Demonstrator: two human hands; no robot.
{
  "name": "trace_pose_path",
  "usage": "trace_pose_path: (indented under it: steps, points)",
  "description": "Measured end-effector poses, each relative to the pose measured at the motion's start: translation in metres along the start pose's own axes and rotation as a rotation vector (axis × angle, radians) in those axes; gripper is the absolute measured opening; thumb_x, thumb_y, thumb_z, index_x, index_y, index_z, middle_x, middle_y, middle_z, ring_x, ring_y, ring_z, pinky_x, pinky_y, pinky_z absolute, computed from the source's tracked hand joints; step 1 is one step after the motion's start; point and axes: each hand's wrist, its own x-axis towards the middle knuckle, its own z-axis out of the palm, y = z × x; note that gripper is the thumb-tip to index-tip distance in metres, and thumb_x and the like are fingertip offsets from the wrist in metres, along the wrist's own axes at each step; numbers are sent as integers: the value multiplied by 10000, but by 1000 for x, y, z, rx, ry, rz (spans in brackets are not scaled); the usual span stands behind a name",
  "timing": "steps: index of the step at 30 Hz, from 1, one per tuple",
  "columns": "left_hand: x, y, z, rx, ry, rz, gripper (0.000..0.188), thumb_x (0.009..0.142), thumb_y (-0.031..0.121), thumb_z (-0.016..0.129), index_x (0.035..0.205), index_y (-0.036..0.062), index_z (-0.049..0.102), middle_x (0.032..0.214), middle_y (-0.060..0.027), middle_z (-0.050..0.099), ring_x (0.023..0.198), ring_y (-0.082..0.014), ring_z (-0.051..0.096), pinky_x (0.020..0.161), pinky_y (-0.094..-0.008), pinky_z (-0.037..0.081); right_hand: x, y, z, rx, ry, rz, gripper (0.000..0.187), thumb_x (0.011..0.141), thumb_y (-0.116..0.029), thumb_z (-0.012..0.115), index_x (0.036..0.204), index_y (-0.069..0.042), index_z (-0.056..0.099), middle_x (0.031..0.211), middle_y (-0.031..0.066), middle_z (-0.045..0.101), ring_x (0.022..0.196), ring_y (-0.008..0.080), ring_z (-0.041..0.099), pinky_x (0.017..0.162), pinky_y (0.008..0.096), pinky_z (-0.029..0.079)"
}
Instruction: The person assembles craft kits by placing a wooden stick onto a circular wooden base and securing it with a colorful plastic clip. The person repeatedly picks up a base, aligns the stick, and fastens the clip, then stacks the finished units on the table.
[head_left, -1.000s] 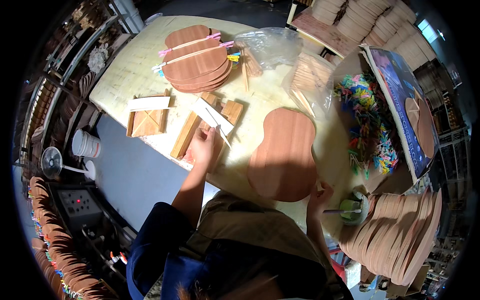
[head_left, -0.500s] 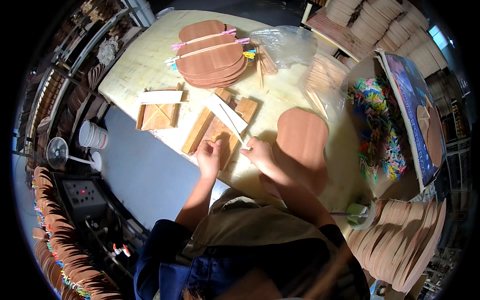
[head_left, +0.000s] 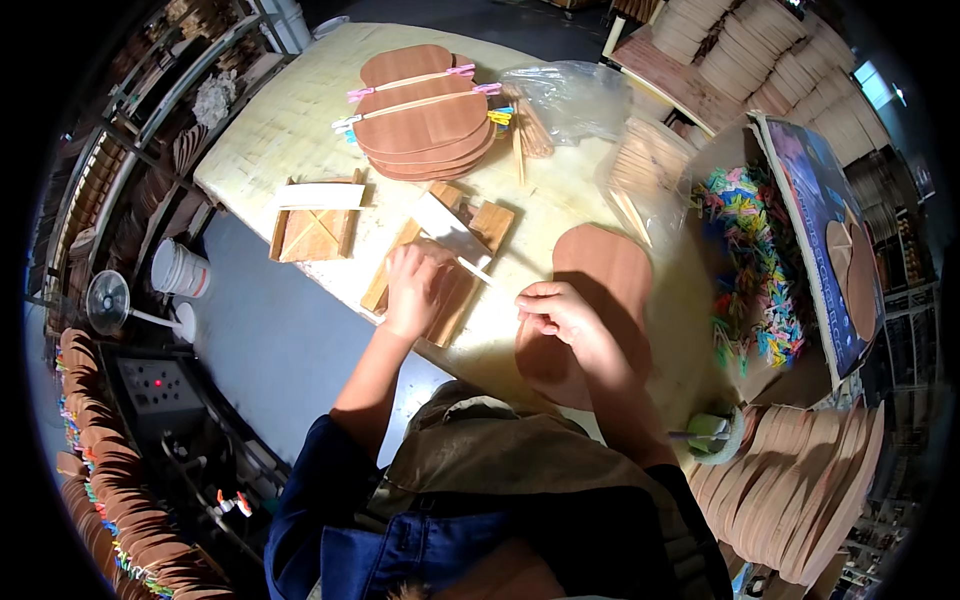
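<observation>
My left hand (head_left: 418,285) is closed over the wooden jig (head_left: 492,224), its fingers at the near end of a thin pale wooden strip (head_left: 474,269) that slants toward my right hand. A white card-like piece (head_left: 452,228) lies across the jig. To the right, my right hand (head_left: 560,312) hovers with loosely bent fingers, a short gap from the strip's end; nothing shows in it. Beneath and beyond that hand lies a brown guitar-shaped wood panel (head_left: 605,275), partly in shadow.
At the back, stacked brown panels (head_left: 425,125) carry sticks clamped by clothespins. A smaller jig (head_left: 315,232) sits left. Wooden sticks (head_left: 650,160) in plastic and a carton (head_left: 815,230) of coloured clothespins stand right. A small tub (head_left: 715,437) is near the right table edge.
My left hand has moved up and over the jig, onto the strip. My right hand has let go of the strip and drawn back to the right.
</observation>
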Motion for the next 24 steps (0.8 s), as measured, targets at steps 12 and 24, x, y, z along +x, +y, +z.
trace_pose_path:
  steps: [12,24]
  points:
    - [19,49,34,-310,-213,215,109,715,89,718,819,78,688,793,-45,596,817,-237,541,758,-348,409,-90,12,-52,-412,570,-463,270,839,-226,645,981,1,616,728,35,593,535,107,505,494,212,410]
    - [20,109,95,-403,-276,74,110,730,-69,609,800,13,590,855,-124,551,842,-315,527,738,-385,449,-139,120,-97,23,829,-169,207,794,-225,678,741,-29,636,582,-42,481,486,46,396,418,234,268]
